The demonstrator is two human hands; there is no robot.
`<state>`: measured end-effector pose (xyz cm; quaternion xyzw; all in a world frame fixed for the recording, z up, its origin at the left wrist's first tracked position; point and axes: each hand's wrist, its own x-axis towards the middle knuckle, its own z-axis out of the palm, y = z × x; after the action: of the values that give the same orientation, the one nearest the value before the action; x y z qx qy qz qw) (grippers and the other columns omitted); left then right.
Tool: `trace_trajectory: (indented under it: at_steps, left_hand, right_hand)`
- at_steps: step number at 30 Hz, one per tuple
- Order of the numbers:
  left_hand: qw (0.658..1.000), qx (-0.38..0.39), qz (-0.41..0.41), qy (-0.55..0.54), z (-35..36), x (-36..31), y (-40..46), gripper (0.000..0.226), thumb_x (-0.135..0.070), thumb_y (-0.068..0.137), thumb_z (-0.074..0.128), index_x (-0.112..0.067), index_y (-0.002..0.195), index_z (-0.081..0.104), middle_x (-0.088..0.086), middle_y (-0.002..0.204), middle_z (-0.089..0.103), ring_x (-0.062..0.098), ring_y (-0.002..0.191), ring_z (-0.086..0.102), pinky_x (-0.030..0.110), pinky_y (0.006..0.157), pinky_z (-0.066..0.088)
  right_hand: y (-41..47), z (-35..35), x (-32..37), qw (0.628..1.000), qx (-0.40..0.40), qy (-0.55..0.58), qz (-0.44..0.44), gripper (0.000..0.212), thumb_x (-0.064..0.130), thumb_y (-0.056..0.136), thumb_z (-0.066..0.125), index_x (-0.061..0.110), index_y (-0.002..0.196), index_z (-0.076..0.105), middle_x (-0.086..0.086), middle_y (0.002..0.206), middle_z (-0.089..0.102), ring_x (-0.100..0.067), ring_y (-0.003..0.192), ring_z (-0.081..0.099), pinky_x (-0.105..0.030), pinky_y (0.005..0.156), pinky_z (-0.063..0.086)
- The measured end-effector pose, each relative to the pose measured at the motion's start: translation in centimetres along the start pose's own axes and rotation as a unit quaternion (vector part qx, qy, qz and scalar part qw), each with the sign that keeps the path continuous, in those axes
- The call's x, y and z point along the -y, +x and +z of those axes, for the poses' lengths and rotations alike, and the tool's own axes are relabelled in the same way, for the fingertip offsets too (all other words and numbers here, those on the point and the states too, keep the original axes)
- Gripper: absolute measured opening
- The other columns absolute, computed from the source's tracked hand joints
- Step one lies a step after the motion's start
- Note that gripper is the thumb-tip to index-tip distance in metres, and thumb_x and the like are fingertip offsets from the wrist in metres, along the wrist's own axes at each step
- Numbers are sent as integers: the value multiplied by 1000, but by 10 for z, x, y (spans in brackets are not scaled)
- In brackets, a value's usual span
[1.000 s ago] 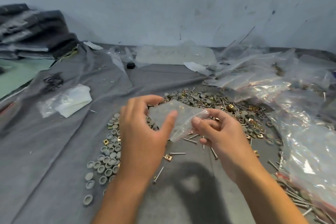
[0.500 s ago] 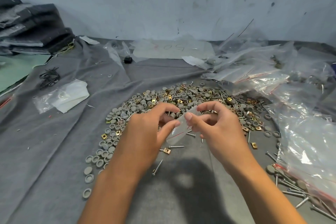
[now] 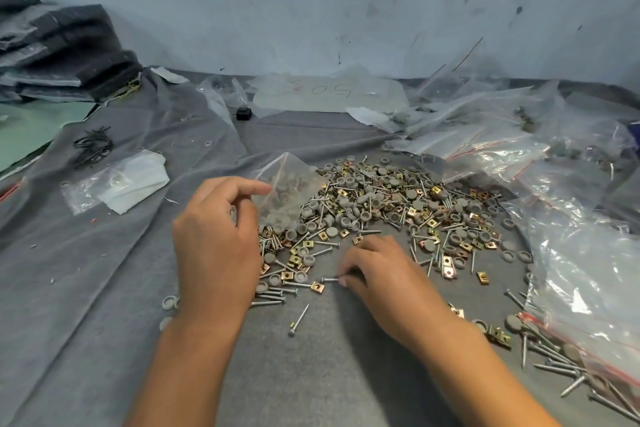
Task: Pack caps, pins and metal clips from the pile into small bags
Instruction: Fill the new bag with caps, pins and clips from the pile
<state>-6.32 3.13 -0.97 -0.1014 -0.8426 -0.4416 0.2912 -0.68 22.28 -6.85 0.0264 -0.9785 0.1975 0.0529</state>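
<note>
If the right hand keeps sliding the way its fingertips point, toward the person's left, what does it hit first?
The right hand already pinches a pin at its fingertips. Straight on, it would likely meet the gold metal clip just past the pin's head, then the caps beside the left hand.

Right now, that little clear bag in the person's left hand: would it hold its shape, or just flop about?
Probably floppy: the small clear bag is thin film, creased and sagging where the left hand pinches it. It is likely very light; it looks empty, with the caps showing through it. Its glossy plastic may be slippery, so a pinch suits it.
</note>
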Motion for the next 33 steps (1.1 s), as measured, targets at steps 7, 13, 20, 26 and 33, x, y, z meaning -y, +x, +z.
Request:
trace_trajectory:
  at_steps: [7, 13, 20, 26, 33]
  left_hand:
    - [997, 56, -11, 59, 7, 5, -4, 27, -4, 89, 60, -25, 88, 77, -10, 92, 63, 0, 69, 51, 7, 67, 34]
    - [979, 176, -31, 98, 14, 10, -11, 13, -18, 86, 74, -31, 88, 78, -22, 77, 64, -7, 68, 59, 3, 60, 36]
    - [967, 232, -37, 102, 19, 11, -14, 23, -31, 76, 87, -39, 86, 68, -18, 73, 55, -6, 66, 51, 10, 58, 31]
    - [963, 241, 10, 123, 24, 1, -22, 50, -35, 72, 89, -34, 117, 66, -17, 101, 48, 2, 84, 49, 18, 82, 39]
    - [965, 248, 44, 67, 28, -4, -23, 42, -31, 75, 83, -29, 113, 67, -18, 110, 47, -5, 82, 50, 17, 75, 42]
  right_hand:
    - [6, -2, -17, 996, -55, -8, 67, 5, 30, 104, 48, 31, 99, 48, 14, 100, 47, -13, 94, 41, -30, 76, 36]
    - [9, -1, -14, 997, -33, -56, 45, 3, 27, 104, 48, 28, 107, 48, 8, 109, 55, -15, 96, 42, -31, 78, 37]
    - [5, -4, -14, 991, 0, -131, 26, 20, 24, 106, 44, 25, 126, 46, 2, 125, 50, -20, 109, 43, -31, 89, 39]
    - [11, -24, 16, 952, -116, 283, -11, 8, 29, 104, 50, 34, 98, 52, 17, 90, 52, -3, 82, 47, -19, 71, 34]
    - [10, -25, 32, 958, -214, 173, -82, 6, 25, 96, 65, 21, 101, 65, 16, 97, 56, -9, 95, 50, -19, 82, 36]
